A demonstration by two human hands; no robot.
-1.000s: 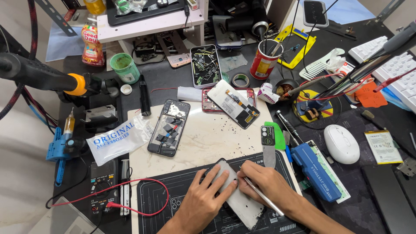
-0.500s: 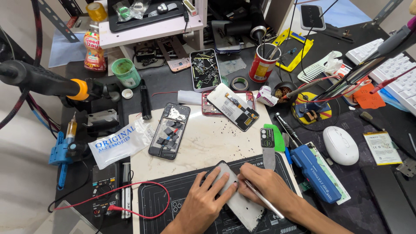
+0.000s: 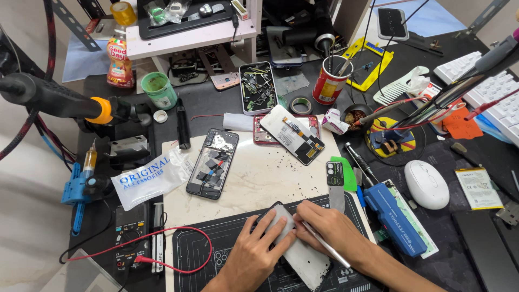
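Observation:
A phone (image 3: 303, 254) lies face-down with a pale back on the dark work mat (image 3: 205, 246) at the front of the bench. My left hand (image 3: 254, 254) presses flat on its near-left part, fingers spread. My right hand (image 3: 327, 230) grips a thin metal tool (image 3: 327, 246) like a pen, with its tip at the phone's upper edge. An opened phone (image 3: 212, 162) showing its inner parts lies on the white slab (image 3: 265, 181) behind. A second opened phone (image 3: 292, 134) lies tilted over a red frame.
A soldering handle on a stand (image 3: 59, 100), a blue tool (image 3: 75, 186), a plastic bag (image 3: 148, 178), a multimeter with red lead (image 3: 132, 246), a red tin of tools (image 3: 330, 81), a white mouse (image 3: 426, 184), a blue screwdriver case (image 3: 394, 219) and a keyboard (image 3: 486, 94) crowd the bench.
Both hands stay on the phone in nearly the same spot; only the view has shifted a little.

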